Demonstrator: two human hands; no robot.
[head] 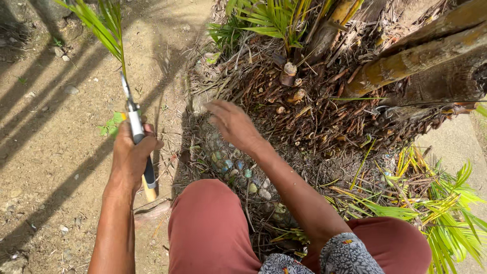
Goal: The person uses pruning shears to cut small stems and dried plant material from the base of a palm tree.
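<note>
The palm clump [355, 86] takes up the upper right of the view, its thick yellow-brown stems leaning out over a base of dry brown fibre and cut stubs. To the left of it lies bare, sunlit dirt ground [45, 142], crossed by long frond shadows and dotted with small stones. Fallen green fronds [436, 208] lie piled at the lower right, beside the person's knees in rust-red trousers [208, 228] (the person seems to be crouched right at the foot of the clump).

The left hand [131, 155] has its grip closed round the handle of a knife [134, 127]. The knife stands nearly upright, its long axis running up and slightly left, the narrow blade pointing away from the person toward a green leaflet [104, 30] hanging at the top left; the pale butt of the handle sticks out below the fist. It is held over the dirt, well clear of the palm base.

The right hand [231, 122] reaches forward to the dry fibre at the clump's near edge, fingers spread and slightly blurred; its grip is open and holds nothing that I can make out. A few pale pebbles [243, 175] lie in the litter under the forearm.
</note>
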